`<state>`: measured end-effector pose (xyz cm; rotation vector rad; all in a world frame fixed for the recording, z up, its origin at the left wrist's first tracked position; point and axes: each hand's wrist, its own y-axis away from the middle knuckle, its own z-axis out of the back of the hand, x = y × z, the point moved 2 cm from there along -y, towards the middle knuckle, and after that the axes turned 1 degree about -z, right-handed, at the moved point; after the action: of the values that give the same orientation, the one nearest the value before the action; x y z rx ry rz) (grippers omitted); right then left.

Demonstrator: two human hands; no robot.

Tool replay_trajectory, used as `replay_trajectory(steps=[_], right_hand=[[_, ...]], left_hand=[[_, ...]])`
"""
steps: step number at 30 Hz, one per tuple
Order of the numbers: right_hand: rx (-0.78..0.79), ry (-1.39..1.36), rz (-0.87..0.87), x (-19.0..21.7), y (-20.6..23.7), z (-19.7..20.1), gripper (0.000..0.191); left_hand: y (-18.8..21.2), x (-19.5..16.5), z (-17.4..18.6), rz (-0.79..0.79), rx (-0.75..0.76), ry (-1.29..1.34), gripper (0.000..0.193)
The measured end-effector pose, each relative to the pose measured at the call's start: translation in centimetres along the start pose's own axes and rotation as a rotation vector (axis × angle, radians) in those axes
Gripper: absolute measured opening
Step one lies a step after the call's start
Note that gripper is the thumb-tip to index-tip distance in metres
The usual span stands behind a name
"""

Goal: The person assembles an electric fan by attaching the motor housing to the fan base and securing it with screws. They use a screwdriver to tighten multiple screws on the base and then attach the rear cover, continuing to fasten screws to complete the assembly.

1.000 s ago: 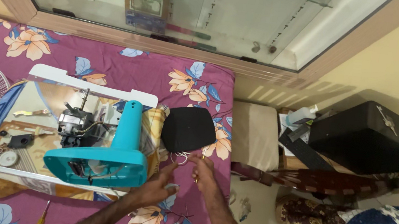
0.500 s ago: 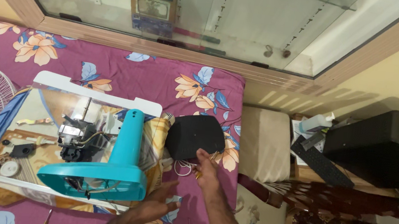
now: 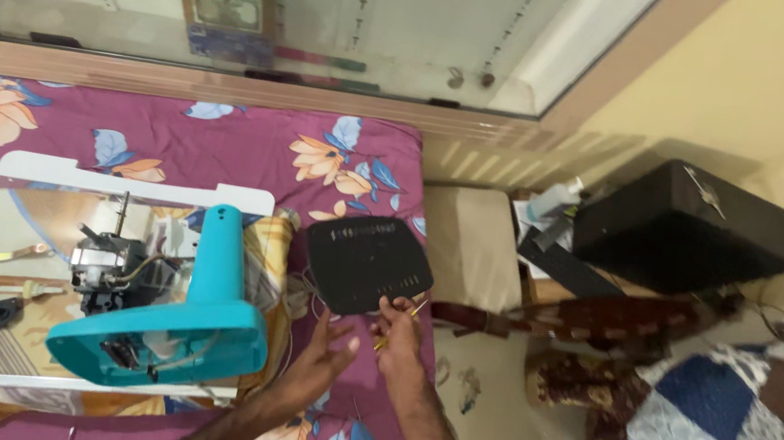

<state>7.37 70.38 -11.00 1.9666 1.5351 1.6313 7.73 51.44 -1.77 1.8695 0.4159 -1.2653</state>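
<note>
Head view: our right hand [image 3: 398, 327] fingers pinch a thin yellow tool [image 3: 402, 320] at the black cover's [image 3: 368, 263] near edge; left hand [image 3: 323, 362] released beside.

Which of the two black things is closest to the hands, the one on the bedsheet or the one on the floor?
The flat black slotted cover on the bedsheet; the right hand touches it.
</note>
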Motion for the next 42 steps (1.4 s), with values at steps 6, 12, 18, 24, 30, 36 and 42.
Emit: replay_trajectory(steps=[6,12,18,24,30,36,42], right_hand=[[0.068,-0.126,0.170,0.7,6.0,1.9,0.033],[0.153,-0.252,0.274,0.2,13.7,1.5,0.032],[0.235,-0.231,0.300,-3.6,21.5,-0.7,0.033],[0.293,-0.125,0.285,-8.6,27.1,-2.9,0.034],[0.143,-0.031,0.335,-12.7,29.5,-3.0,0.028],[-0.039,0.093,0.322,-13.0,31.0,-3.4,0.035],[0.063,0.460,0.424,-12.3,31.1,-6.2,0.045]], left_hand=[[1.4,0.2,-1.2,-0.127,-0.053,0.187,0.084],[5.9,-1.1,0.5,-0.161,-0.029,0.229,0.058],[11.8,-2.5,4.1,-0.213,-0.039,0.183,0.049],[16.8,-2.4,9.2,-0.365,-0.121,0.260,0.039],[21.3,1.2,15.6,-0.254,-0.141,0.216,0.043],[23.8,6.1,20.9,-0.123,-0.157,0.127,0.043],[22.7,7.6,22.7,-0.191,-0.354,0.042,0.038]])
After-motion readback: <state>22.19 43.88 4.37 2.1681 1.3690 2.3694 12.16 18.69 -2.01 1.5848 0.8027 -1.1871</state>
